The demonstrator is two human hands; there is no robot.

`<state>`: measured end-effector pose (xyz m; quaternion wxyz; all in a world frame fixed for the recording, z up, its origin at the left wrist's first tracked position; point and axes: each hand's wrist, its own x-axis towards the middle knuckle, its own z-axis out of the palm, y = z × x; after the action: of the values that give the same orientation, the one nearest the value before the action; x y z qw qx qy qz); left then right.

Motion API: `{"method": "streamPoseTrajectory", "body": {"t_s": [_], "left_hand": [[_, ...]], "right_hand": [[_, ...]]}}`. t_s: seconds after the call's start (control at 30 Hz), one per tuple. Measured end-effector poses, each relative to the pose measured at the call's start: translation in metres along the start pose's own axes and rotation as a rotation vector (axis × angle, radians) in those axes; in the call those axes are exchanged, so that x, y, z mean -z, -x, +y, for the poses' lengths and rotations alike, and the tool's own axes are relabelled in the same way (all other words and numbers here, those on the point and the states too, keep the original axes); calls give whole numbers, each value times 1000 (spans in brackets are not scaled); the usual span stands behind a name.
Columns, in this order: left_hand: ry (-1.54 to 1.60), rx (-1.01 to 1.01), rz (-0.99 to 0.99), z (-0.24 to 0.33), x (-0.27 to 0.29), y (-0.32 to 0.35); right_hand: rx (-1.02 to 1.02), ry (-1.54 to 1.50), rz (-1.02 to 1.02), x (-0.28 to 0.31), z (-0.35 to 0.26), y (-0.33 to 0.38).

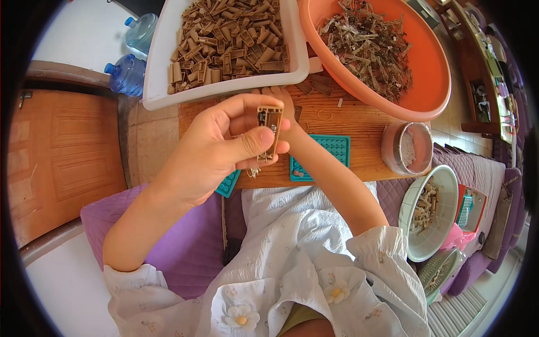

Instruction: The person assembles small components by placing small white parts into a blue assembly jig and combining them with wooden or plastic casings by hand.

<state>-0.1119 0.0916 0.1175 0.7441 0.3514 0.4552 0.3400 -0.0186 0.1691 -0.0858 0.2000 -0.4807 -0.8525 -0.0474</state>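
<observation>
Left hand (224, 140) up front, curled firmly, thumb pressed flat across a small brown casing (273, 126), fingers wrapped behind it! The casing stands nearly upright, its open face showing, with dark and metallic bits along the inside. It's held up above the wooden surface (365, 126), and a few pale, thin bits (254, 172) show just beneath those curled fingers.

Right hand (284, 106) is just behind, partly hidden by the left, fingers pointing away toward the near rim of a white tray (224, 89). How far it's closed, or whether it has hold of anything, I cannot tell. Straight beyond both hands, that tray is loaded with a heap of brown casings (224, 50)!

Beyond the hands and to the right, an orange basin (431, 67) carries a tangle of thin, pale and dark parts (365, 45). Under the right forearm sits a teal tray (334, 149) with rows of round hollows; a second teal piece (226, 184) peeks out below the left wrist. Well right of the hands, a round tub (393, 149), and further right and nearer the body, a pale green basin (447, 191) with more brown pieces (425, 205).
</observation>
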Motion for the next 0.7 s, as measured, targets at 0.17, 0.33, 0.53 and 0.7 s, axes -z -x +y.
{"method": "streamPoseTrajectory", "body": {"t_s": [0.17, 0.33, 0.53, 0.7], "left_hand": [[-2, 28, -86, 1, -9, 4], [-102, 66, -96, 5, -1, 11], [-148, 88, -43, 0, 11, 17], [-14, 140, -1, -6, 16, 20]], "right_hand": [[-84, 19, -55, 4, 12, 4], [-149, -109, -153, 11, 9, 4], [-193, -222, -200, 17, 7, 7], [-243, -354, -42, 14, 9, 8]]}}
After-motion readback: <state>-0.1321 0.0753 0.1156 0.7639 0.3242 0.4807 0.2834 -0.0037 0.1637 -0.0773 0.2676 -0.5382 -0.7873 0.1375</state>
